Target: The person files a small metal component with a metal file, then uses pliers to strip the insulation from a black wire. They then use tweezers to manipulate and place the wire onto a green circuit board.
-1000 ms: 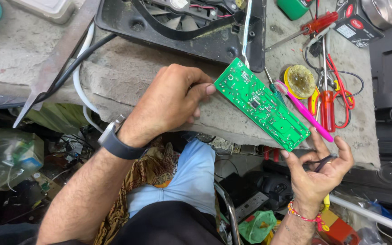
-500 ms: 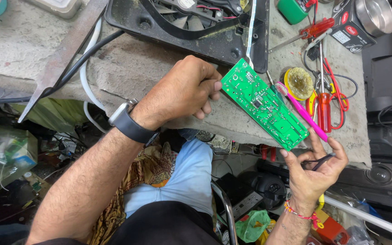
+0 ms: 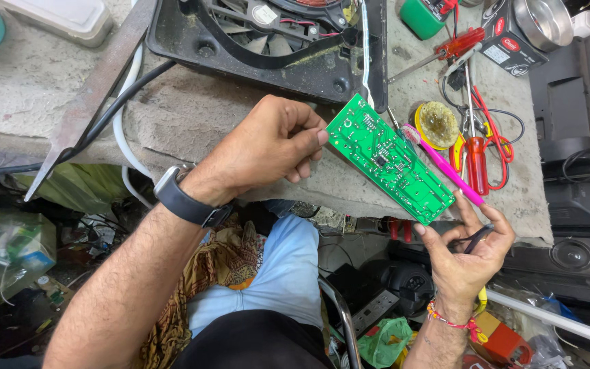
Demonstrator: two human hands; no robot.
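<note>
- the left hand (image 3: 271, 143) pinches the upper left end of a green board (image 3: 390, 160) between thumb and fingers, curled tight on its edge.
- the right hand (image 3: 466, 249) props the board's lower right end with raised fingertips, and its other fingers fold round a thin dark tool (image 3: 479, 239); what kind of tool cannot be told.
- the board is held tilted in the air, running from upper left to lower right over the front edge of the bench (image 3: 192, 116), solder side up with a small black chip near its middle.
- a pink toothbrush (image 3: 445, 167) lies along the board's right edge, head near the top; whether a hand holds it cannot be told.
- a black watch (image 3: 182, 198) sits on the left wrist, and a coloured thread band (image 3: 452, 321) on the right wrist.
- behind the board stands a black fan housing (image 3: 274, 48) with a white wire hanging down toward the board's top corner.
- to the right on the bench lie a round yellowish tin (image 3: 437, 124), red-handled pliers (image 3: 476, 154) and a red screwdriver (image 3: 445, 51).
- a grey metal strip (image 3: 97, 92) and a black cable (image 3: 128, 102) cross the bench's left side.
- below the bench, the person's light blue trouser leg (image 3: 274, 273) shows among clutter.
</note>
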